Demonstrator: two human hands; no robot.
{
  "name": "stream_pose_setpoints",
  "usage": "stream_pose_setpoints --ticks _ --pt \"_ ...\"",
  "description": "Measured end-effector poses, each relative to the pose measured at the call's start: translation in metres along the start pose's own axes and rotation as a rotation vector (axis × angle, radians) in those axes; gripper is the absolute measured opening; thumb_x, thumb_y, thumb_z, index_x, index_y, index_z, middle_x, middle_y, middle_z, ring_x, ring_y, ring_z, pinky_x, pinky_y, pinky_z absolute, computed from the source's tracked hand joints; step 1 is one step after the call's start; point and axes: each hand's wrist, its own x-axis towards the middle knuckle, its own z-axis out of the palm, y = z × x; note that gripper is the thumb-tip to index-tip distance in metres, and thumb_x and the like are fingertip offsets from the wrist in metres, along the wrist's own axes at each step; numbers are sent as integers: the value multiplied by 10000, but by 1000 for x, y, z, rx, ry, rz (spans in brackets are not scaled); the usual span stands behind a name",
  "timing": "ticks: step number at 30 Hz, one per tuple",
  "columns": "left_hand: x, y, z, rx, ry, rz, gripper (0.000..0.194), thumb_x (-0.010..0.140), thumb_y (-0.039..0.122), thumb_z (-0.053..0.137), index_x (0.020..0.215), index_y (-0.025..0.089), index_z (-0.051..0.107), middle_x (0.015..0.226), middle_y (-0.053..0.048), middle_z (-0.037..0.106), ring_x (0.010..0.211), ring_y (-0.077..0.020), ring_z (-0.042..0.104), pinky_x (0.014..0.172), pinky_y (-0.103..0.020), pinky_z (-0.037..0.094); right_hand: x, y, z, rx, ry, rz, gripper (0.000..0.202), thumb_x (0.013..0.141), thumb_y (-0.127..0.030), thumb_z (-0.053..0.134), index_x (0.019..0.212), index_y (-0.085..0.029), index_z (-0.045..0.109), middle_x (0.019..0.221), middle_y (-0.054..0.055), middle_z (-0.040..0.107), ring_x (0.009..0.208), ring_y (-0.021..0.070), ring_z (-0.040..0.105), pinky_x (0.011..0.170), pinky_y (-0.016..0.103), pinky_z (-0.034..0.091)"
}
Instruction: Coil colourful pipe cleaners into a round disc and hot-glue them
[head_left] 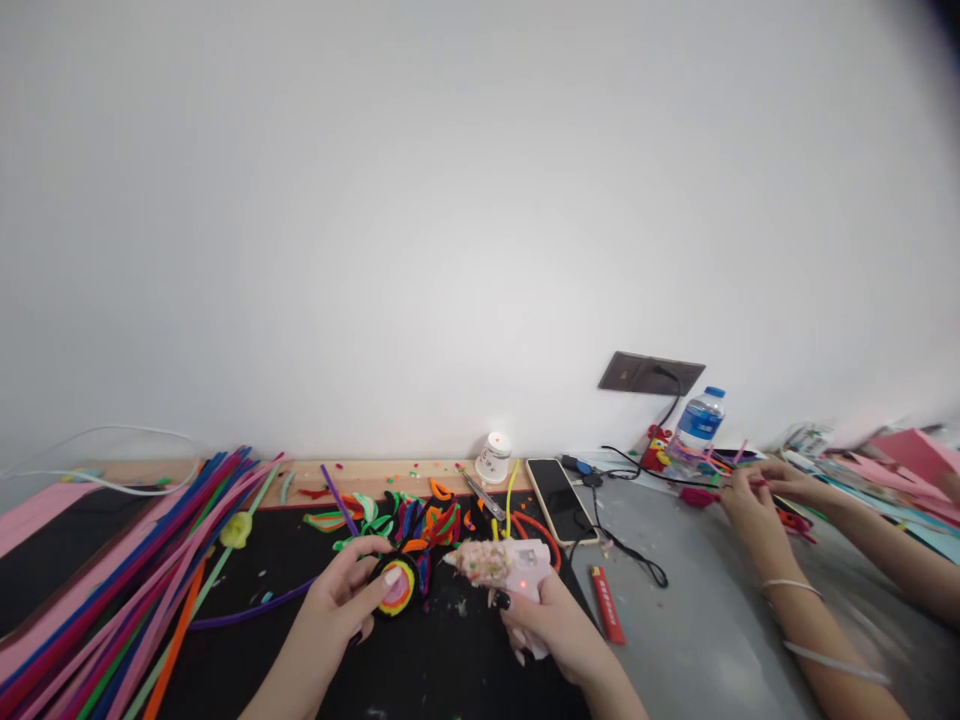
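Black mat (pixel 439 665), phone (pixel 556 498) near glue gun (pixel 491 564)

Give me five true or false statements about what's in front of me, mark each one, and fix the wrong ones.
1. The right hand holds a glue gun. True.
2. The left hand holds nothing. False: the left hand holds a round disc with a black rim.
3. A plug sits in the wall socket. True.
4. The bottle has a red cap. False: the bottle's cap is blue.
5. The phone lies apart from the bottle. True.
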Motion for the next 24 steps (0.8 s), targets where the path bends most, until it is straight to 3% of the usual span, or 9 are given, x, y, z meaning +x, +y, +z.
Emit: stream_pose_setpoints --ticks 6,12,16,20,24 --pt "-6 6 2 -10 16 -1 401 560 400 777 852 215 574 505 93 510 361 -32 298 338 -137 252 -4 -14 -11 236 120 -164 392 630 -448 734 806 -160 534 478 -74 470 376 64 384 373 201 372" --pt "-8 9 2 -19 22 6 366 592 379 757 862 217 570 534 90 535 337 -12 256 352 -148 240 -20 -39 -45 252 491 -456 362 688 -381 670 973 -191 554 734 -11 598 550 108 511 520 222 449" --pt "-8 10 1 -17 16 22 366 601 377 751 875 214 571 543 84 531 350 -20 278 357 -150 256 -38 -44 -83 -173 809 -406 353 712 -408 574 998 -208 524 853 7 609 700 158 572 630 250 481" --pt "-12 11 2 -6 20 30 367 588 381 753 867 215 582 530 93 491 345 -28 292 354 -162 257 -47 -38 -120 -876 956 -153 298 796 -383 384 964 -169 505 735 29 606 668 190 602 613 268 477" --pt "-15 12 2 10 14 41 384 577 393 757 865 209 581 551 83 505 360 -39 308 361 -169 267 -41 -36 -141 -1052 1045 -10 281 745 -316 466 925 -110 532 833 157 635 828 295 627 679 328 464"
